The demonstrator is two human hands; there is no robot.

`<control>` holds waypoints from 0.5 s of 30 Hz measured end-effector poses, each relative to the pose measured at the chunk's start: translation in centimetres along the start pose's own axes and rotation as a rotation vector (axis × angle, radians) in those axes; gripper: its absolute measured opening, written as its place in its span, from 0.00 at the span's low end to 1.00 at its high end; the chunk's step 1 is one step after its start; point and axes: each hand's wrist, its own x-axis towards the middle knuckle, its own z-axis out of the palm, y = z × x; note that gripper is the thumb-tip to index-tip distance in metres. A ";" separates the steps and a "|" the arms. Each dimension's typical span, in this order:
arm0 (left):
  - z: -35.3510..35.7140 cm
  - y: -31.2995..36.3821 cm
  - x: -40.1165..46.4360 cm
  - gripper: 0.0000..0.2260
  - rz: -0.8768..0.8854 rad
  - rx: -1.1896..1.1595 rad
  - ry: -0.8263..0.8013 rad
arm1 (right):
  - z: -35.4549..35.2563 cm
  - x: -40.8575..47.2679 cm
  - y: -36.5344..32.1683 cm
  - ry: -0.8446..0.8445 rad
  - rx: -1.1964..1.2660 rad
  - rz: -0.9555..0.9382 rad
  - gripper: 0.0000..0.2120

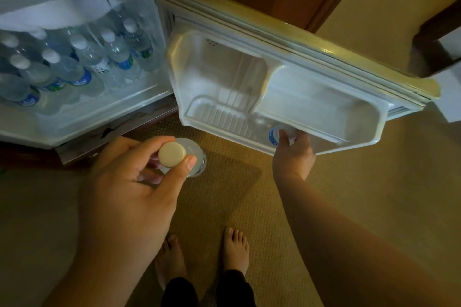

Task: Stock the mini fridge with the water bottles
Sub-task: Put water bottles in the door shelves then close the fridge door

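The right hand (293, 151) gripped a bottle (275, 135) low in the door shelf (324, 149), seating it upright, while the left hand (132, 177) gripped a spare (185, 157) by its neck, ready

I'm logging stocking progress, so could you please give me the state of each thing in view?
Fridge door: open.
Lower door shelf: one bottle going in.
Bottle in door shelf: gripped by right hand.
Capped bottle: upright, held by left hand above the carpet.
Bottles in fridge: standing, capped.
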 end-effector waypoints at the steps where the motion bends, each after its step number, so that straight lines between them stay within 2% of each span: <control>1: 0.2 0.1 -0.1 0.14 0.008 0.002 -0.006 | -0.3 0.3 0.2 0.002 -0.014 0.004 0.13; 9: 2.5 0.5 -0.3 0.13 0.061 -0.027 -0.045 | -1.3 1.2 1.0 0.016 -0.086 -0.071 0.11; 15: 5.4 -0.2 0.4 0.13 0.081 -0.046 -0.083 | -0.8 1.2 0.7 -0.004 -0.065 -0.033 0.14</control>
